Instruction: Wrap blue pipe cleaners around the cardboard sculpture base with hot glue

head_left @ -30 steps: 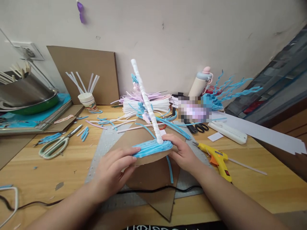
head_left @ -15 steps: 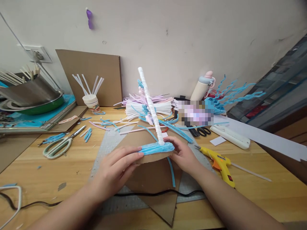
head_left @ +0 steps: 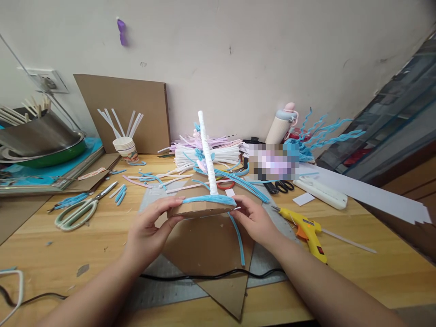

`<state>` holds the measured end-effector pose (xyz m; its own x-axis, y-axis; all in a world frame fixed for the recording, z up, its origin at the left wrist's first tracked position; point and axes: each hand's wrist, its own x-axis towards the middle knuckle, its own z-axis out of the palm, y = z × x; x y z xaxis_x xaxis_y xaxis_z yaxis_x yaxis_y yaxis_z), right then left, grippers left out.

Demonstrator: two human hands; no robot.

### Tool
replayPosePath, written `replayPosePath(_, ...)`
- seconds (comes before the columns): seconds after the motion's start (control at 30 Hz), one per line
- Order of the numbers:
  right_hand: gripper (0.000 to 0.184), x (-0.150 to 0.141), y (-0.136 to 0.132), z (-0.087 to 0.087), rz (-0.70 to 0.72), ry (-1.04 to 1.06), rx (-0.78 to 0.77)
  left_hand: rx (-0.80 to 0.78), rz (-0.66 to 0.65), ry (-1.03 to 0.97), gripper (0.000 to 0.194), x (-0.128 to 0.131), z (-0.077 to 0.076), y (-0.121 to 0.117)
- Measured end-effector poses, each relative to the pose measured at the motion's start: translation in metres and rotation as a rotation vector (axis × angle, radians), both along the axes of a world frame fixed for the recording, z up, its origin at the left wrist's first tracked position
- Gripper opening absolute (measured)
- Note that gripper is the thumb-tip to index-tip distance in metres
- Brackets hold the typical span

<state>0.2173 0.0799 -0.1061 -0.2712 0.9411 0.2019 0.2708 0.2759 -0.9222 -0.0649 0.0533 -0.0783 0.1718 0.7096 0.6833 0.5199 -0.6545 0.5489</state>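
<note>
Between both hands is a cardboard base (head_left: 200, 208), its top covered with blue pipe cleaners (head_left: 207, 199). A white wrapped stem (head_left: 206, 154) rises from it, leaning slightly left, with small blue and pink pieces beside it. My left hand (head_left: 150, 225) grips the left end, thumb below and fingers on top. On the right end, my right hand (head_left: 250, 218) pinches the edge; a thin white strip shows by its fingers. One blue pipe cleaner (head_left: 240, 240) hangs or lies below the base. Underneath is a larger cardboard sheet (head_left: 204, 245).
A yellow glue gun (head_left: 308, 227) lies at right, scissors (head_left: 80, 211) at left. A black cord (head_left: 211, 275) crosses the front. Bundles of white pipe cleaners (head_left: 190, 156), a paper cup (head_left: 125, 150) and a bottle (head_left: 282, 125) stand or lie toward the wall.
The base has tilted so its cardboard edge faces me more and its top shows less. My left hand has shifted from lying over the top to gripping the left end.
</note>
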Motion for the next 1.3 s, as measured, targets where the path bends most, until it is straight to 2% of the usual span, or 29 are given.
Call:
replayPosePath(0.17,0.024,0.0004,-0.0016,0.0057,-0.012,-0.005,0.034,-0.033,0.018,-0.027,0.030,-0.0004,-0.0022,0.0018)
replayPosePath(0.57,0.027,-0.0002,-0.0016,0.0040,-0.019,-0.022,-0.004,-0.072,0.015,-0.023,0.033,-0.0051,-0.0054,0.0033)
replayPosePath(0.73,0.041,-0.0014,-0.0018,0.0010,0.000,-0.031,-0.060,-0.105,0.025,-0.053,0.031,-0.0026,-0.0047,0.0025)
replayPosePath(0.97,0.027,-0.0004,0.0019,-0.0021,0.043,-0.069,-0.044,-0.122,0.004,-0.084,0.028,-0.0018,-0.0043,0.0031)
replayPosePath(1.3,0.037,-0.0020,-0.0018,-0.0019,0.053,-0.071,-0.032,-0.135,-0.013,-0.101,0.029,-0.0043,-0.0070,0.0053)
